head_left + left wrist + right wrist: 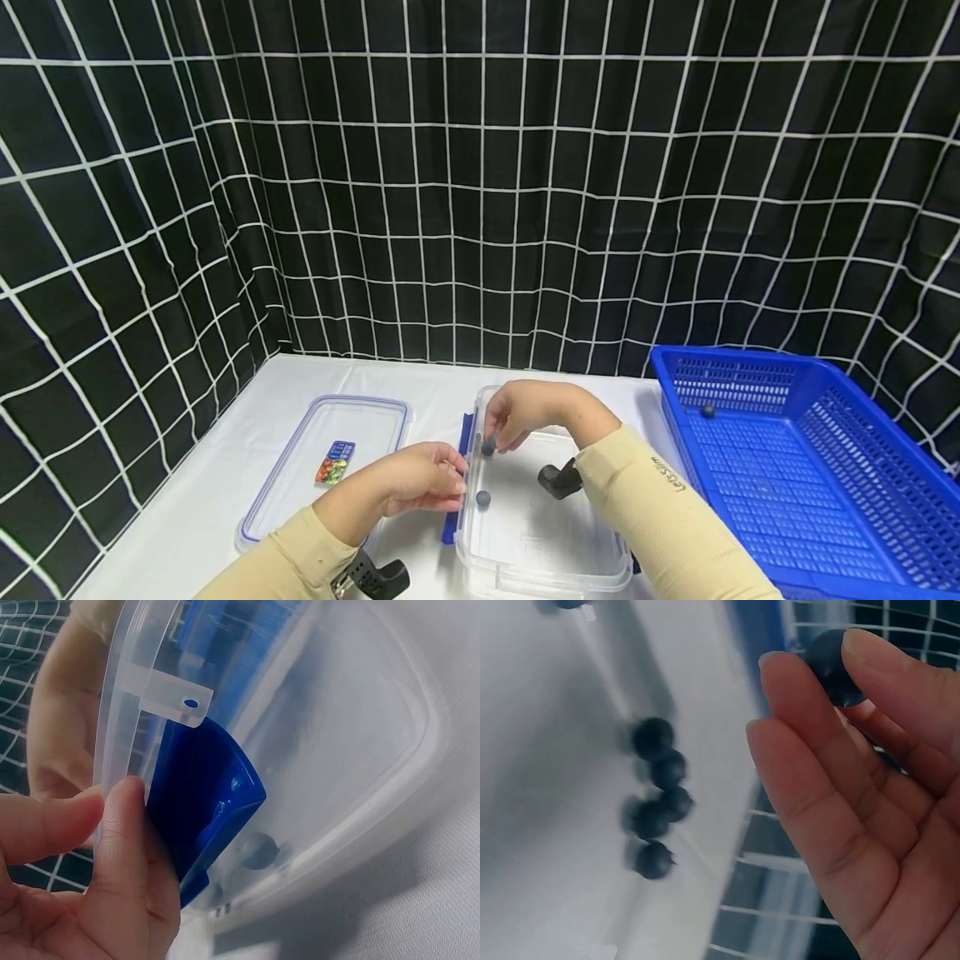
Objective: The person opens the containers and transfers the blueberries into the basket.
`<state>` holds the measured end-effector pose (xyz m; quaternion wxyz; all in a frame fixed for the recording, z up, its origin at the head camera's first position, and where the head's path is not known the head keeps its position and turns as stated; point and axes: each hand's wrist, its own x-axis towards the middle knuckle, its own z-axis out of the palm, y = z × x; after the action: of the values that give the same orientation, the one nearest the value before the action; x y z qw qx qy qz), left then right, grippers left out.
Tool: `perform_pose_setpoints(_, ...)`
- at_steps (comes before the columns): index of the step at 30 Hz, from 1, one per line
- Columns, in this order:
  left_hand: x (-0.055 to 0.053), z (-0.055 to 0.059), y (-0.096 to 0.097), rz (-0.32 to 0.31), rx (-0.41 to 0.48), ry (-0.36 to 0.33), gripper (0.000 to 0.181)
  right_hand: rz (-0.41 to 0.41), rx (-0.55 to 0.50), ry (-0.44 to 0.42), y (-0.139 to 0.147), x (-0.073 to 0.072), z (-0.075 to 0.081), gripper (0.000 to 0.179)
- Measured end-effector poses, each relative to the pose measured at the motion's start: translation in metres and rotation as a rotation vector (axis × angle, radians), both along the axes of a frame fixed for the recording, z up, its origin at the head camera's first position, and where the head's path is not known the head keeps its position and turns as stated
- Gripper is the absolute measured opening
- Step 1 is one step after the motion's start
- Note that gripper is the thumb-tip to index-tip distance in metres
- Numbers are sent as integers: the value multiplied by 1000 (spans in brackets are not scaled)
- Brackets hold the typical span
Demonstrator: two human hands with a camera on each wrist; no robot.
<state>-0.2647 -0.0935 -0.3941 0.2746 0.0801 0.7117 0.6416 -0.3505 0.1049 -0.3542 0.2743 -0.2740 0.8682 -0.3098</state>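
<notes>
A clear plastic container stands lidless on the table, a blue side latch hanging open. My left hand pinches its left rim between thumb and finger, beside that latch. Over the container's far left part, my right hand holds a single dark blueberry between thumb and fingertip. Several more blueberries lie close together on the container floor in the right wrist view. One blueberry shows near the left wall in the head view.
On the right stands a blue slatted basket, with one blueberry near its far left corner. A clear lid with a blue seal and a printed label lies left of the container. A black gridded curtain rises behind the white table.
</notes>
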Motion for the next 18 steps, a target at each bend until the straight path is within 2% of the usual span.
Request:
perform_pose_setpoints(9, -2, -3, 1, -3, -9, -3, 24, -3, -44, 60, 35, -6, 31, 16)
perform_pose_setpoints(18, -2, -2, 0, -8, -12, -9, 23, -29, -111, 67, 83, -11, 57, 15)
